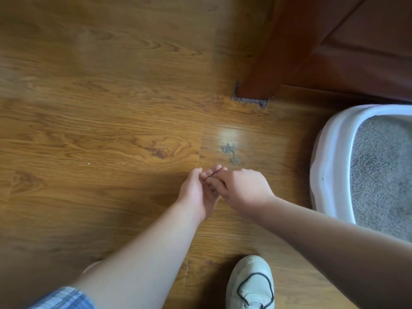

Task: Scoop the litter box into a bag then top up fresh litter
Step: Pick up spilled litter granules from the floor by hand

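I see a wood-grain laminate floor (100, 130), glossy, its planks running side to side, with one bright glare spot near the middle. At the bottom left a bit of blue-and-white checked cloth (64, 297) shows.

My left hand (196, 192) is low over the floor, palm turned inward and fingers cupped. My right hand (243, 188) meets it from the right, knuckles up. Between their fingertips runs something thin and dark, perhaps a fine strand; I cannot tell what it is. The left grip is narrow, thumb and fingers pinched near that strand; the right grip is curled closed, and whether it truly pinches the strand I cannot tell.

Just beyond the hands lie two small clusters of grey spilled granules (230, 153), round and pebbly, on the bare floor. Near the bottom edge is a pale canvas shoe (250, 284) with a dark lace, toe pointing away from me.

A reddish-brown polished furniture leg (263, 63) stands above, gritty dust around its foot.

At the far right sits the litter box (327, 152), smooth white plastic with a thick rounded rim, cut off by the frame. What shows of its long axis runs toward and away from me. Inside is fine, grainy grey litter (379, 175), fairly level.
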Demonstrator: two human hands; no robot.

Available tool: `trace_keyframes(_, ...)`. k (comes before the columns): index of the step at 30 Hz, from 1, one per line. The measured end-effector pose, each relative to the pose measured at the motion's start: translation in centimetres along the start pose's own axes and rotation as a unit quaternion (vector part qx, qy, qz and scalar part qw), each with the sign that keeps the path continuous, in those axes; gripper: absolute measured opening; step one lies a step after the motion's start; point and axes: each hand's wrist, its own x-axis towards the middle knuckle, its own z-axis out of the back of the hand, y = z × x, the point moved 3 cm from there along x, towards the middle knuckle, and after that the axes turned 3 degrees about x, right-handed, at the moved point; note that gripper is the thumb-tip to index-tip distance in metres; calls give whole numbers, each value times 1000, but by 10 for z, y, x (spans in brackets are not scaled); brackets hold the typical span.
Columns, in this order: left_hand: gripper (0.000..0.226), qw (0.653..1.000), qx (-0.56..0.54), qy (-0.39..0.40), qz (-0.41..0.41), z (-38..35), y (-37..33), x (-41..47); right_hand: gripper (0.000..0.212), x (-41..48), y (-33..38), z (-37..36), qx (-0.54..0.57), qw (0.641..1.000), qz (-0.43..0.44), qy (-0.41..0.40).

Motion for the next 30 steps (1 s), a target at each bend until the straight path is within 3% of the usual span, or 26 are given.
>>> trace_keyframes(3,53,999,20,0,-25,4,-7,2,45,7,-18,10,18,998,-56,-27)
trace_keyframes(8,48,998,46,-8,-44,13,-20,3,64,25,-55,0,-129,981,-144,20)
trace_keyframes(14,49,998,44,-4,-44,12,-21,0,61,42,-51,-5,-169,975,-140,21)
trace_keyframes(30,49,997,63,11,-39,9,-18,7,23,49,-45,-11,-173,977,-119,26)
